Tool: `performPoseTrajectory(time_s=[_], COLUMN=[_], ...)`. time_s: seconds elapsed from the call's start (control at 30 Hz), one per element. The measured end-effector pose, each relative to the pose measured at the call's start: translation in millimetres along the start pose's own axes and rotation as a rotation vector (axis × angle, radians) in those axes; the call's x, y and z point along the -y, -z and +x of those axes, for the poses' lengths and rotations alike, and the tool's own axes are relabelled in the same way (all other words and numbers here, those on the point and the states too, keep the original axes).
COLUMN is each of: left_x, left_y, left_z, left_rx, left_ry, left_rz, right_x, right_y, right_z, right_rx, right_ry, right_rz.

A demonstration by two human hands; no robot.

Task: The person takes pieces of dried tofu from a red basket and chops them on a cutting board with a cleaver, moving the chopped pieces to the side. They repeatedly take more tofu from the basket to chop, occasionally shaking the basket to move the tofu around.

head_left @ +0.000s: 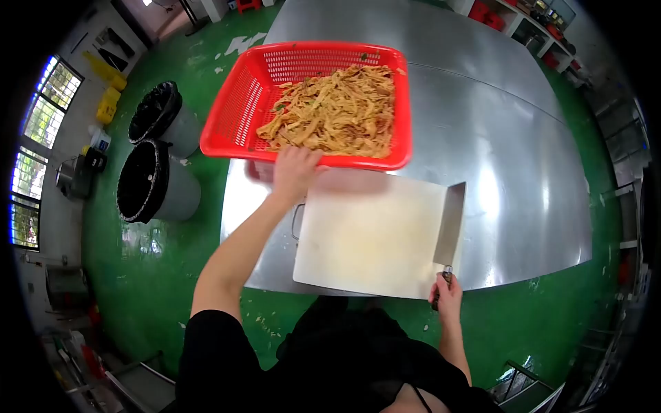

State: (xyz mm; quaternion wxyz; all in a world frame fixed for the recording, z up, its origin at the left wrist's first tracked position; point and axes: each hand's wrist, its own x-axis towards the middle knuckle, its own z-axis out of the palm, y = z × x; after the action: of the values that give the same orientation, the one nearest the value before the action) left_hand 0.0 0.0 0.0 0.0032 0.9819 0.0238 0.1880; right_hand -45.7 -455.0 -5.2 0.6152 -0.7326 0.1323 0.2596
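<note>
A red plastic basket (237, 110) with slotted walls stands on the far side of the cutting board. Yellow-brown shredded strips of food (337, 113) fill much of it, with a few green bits among them. My left hand (297, 168) grips the basket's near rim, its fingers curled over the edge. In my right hand (447, 297) is the handle of a cleaver (451, 224). The broad blade points away from me and rests along the right side of the white cutting board (368, 237). Faint yellowish stains mark the board's surface.
A stainless steel table (506, 179) carries the board and basket; its near edge lies just before my body. Two grey bins with black liners, a nearer bin (175, 189) and a farther bin (180, 131), stand left on the green floor (158, 275). Shelves (516, 27) line the far right.
</note>
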Motion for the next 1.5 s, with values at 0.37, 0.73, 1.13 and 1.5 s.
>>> performPoseTrajectory(time_s=[0.37,0.73,1.13,1.5], left_x=[204.8,259.6,-60.8,-143.8], left_y=[-22.7,-126.2,10.9,-76.7], left_z=[135.4,115.1,60.0,-29.6], left_rx=[0.631,0.592,0.623,-0.033], left_ry=[0.475,0.707,0.263,0.136], left_rz=[-0.152,-0.785,-0.950,-0.679], right_x=[29.8,23.3,47.8,83.1], right_y=[-85.7,-101.3,-60.2,-86.4], right_z=[80.3,68.5,83.3,43.5], right_rx=[-0.066,-0.205,-0.319,-0.002], right_ry=[-0.038,0.077,0.242,0.478], right_rz=[-0.121,-0.252,-0.847,-1.272])
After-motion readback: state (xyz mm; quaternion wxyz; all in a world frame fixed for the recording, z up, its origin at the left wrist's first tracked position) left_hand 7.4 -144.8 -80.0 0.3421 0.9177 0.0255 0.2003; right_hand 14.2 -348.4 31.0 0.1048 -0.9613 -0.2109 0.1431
